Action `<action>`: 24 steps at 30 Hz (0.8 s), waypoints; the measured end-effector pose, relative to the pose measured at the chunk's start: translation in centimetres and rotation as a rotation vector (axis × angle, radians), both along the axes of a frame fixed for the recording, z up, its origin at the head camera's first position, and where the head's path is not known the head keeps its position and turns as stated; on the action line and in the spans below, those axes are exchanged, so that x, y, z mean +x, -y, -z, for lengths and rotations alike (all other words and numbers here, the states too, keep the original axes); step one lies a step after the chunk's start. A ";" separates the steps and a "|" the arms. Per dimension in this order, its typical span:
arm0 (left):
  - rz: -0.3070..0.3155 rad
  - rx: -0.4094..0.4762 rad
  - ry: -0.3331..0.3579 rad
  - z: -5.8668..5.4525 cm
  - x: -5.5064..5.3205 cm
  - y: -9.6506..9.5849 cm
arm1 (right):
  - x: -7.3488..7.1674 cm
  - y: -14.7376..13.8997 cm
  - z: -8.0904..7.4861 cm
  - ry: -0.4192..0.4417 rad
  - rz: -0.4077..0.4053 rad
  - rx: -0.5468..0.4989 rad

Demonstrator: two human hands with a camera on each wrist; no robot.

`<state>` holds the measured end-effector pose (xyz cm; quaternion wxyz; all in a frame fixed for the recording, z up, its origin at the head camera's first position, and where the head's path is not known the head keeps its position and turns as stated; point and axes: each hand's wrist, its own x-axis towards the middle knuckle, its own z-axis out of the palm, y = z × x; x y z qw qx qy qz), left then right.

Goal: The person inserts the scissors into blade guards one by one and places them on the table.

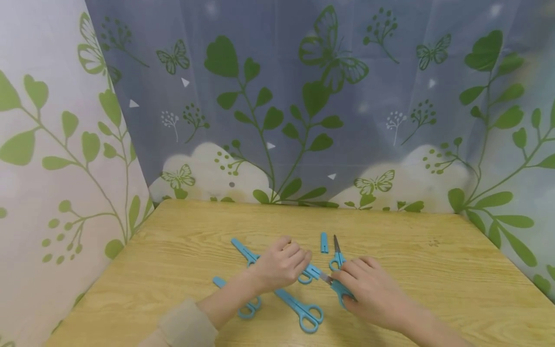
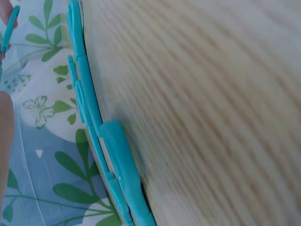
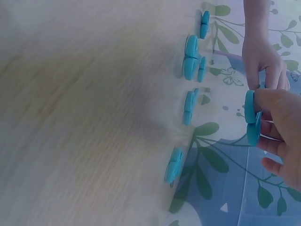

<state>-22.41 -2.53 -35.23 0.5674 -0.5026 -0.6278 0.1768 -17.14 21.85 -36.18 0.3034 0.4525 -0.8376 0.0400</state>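
My left hand [image 1: 291,264] is curled round the handles of a pair of blue scissors [image 1: 307,276] just above the wooden table [image 1: 433,284]. A short stretch of bare blade [image 1: 325,277] shows between my hands. My right hand [image 1: 347,284] pinches the blue blade cover [image 1: 341,291] at the tip end of that blade. In the right wrist view the right hand [image 3: 268,117] grips the blue cover [image 3: 251,117], with the left hand [image 3: 263,61] just beyond it. The left wrist view is blurred and shows blue scissors [image 2: 94,117] edge-on against the table.
Several other blue scissors lie around my hands: a capped pair [image 1: 244,251] behind the left hand, one [image 1: 249,304] under the left forearm, a capped pair [image 1: 302,308] in front. An uncapped pair [image 1: 336,255] and a loose cover [image 1: 323,242] lie further back. Leaf-print curtains enclose the table.
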 end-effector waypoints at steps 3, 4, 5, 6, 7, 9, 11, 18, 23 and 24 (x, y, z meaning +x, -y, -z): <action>-0.021 -0.017 0.035 1.2 -0.4 -0.1 | 0.0 0.2 0.0 -0.006 0.003 0.007; -0.038 -0.027 0.055 1.6 -0.5 -0.1 | -0.1 0.3 0.0 -0.010 0.003 0.006; -0.057 -0.038 0.075 2.0 -0.7 -0.1 | -0.1 0.3 0.1 -0.014 0.001 0.003; -0.070 -0.044 0.094 2.4 -0.9 -0.1 | -0.2 0.3 0.2 -0.019 -0.004 -0.002; -0.085 -0.053 0.113 2.6 -0.9 0.0 | -0.2 0.3 0.2 -0.024 -0.007 -0.007; -0.105 -0.061 0.143 2.7 -0.8 0.1 | -0.4 0.4 0.4 -0.036 -0.014 -0.014; -0.117 -0.069 0.158 2.7 -0.8 0.1 | -0.5 0.4 0.5 -0.050 -0.022 -0.021; -0.087 -0.115 0.250 3.0 -0.9 0.2 | -0.7 0.4 0.7 -0.085 -0.040 -0.026; -0.041 -0.135 0.325 2.9 -1.0 0.2 | -0.8 0.2 0.9 -0.095 -0.047 -0.014; -0.035 -0.131 0.342 2.9 -1.0 0.2 | -0.9 0.2 0.9 -0.101 -0.050 -0.016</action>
